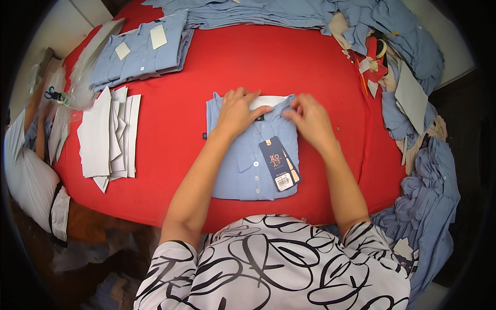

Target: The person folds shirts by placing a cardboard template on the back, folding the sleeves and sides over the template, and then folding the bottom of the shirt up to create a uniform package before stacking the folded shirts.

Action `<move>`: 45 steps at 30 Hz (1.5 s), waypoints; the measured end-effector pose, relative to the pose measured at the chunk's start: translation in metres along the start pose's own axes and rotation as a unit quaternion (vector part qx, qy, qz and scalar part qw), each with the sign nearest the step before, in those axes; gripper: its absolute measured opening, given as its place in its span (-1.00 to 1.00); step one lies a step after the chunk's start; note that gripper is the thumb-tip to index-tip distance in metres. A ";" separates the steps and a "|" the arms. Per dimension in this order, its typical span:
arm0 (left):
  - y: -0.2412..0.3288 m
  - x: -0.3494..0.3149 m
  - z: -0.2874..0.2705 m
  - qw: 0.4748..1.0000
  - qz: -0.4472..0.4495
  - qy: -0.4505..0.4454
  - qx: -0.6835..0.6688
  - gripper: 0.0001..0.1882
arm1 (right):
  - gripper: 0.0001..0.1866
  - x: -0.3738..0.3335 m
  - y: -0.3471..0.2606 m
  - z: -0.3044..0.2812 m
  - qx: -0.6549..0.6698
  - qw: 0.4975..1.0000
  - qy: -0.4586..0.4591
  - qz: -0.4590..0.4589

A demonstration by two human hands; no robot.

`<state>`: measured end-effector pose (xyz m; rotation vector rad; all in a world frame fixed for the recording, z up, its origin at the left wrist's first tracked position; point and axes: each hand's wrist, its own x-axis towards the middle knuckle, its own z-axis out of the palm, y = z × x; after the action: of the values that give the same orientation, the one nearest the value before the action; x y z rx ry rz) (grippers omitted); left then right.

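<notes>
A light blue shirt (237,175), folded into a rectangle, lies buttons up in front of me. A dark hang tag (279,160) with a white label rests on its front. White card or lining (275,100) shows at the shirt's top edge. My left hand (237,111) lies on the upper left of the shirt, fingers stretched toward the collar and thumb out to the side. At the upper right corner, my right hand (311,120) pinches the shirt's collar between thumb and fingers; those fingertips are slightly blurred.
Left of the shirt lies a stack of white cards (98,137) on the red cloth (232,62). Folded blue shirts (142,57) lie behind it. Loose shirts (423,186) crowd the right edge, near a tape roll (381,49). A co-worker's white clothing (33,173) shows at far left.
</notes>
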<state>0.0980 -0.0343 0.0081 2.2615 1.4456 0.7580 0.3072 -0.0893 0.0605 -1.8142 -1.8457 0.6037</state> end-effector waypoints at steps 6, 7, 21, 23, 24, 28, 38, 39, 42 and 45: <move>0.001 -0.018 -0.039 0.993 -0.070 0.095 -0.001 -0.50 | -0.72 -0.071 -0.015 0.030 -0.021 0.996 0.005 -0.084; -0.010 -0.027 -0.047 0.988 -0.113 0.106 -0.010 -0.50 | -0.74 -0.069 -0.017 0.028 0.005 0.998 -0.040 -0.040; -0.063 -0.047 -0.061 0.932 -0.314 -0.031 -0.178 -0.56 | -0.79 -0.034 -0.036 0.027 0.133 0.988 -0.023 0.077; -0.055 -0.035 -0.061 0.924 -0.313 -0.029 -0.217 -0.63 | -0.78 -0.022 0.009 0.030 -0.037 0.986 0.162 0.020; -0.052 -0.028 -0.059 0.919 -0.320 -0.032 -0.227 -0.65 | -0.78 -0.014 0.028 0.035 0.011 0.987 0.154 0.052; -0.074 -0.021 -0.043 0.927 -0.291 0.003 -0.238 -0.66 | -0.74 0.014 0.052 0.047 0.153 0.979 0.071 0.115; -0.057 -0.042 -0.035 0.914 -0.235 0.114 -0.310 -0.74 | -0.46 -0.004 0.018 0.013 0.509 0.830 -0.078 0.216; -0.053 -0.042 -0.038 0.922 -0.221 0.102 -0.302 -0.75 | -0.43 -0.001 0.022 0.011 0.524 0.823 -0.075 0.207; -0.053 -0.039 -0.065 0.939 -0.178 0.060 -0.287 -0.77 | -0.35 0.011 0.020 0.007 0.530 0.822 -0.089 0.187; -0.084 -0.029 -0.106 0.946 -0.136 0.117 -0.271 -0.64 | -0.34 0.051 -0.052 -0.010 0.482 0.856 -0.141 0.126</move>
<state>-0.0365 -0.0245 0.0383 1.5648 1.3905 1.1895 0.2719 -0.0400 0.1017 -1.2789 -1.0640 1.6101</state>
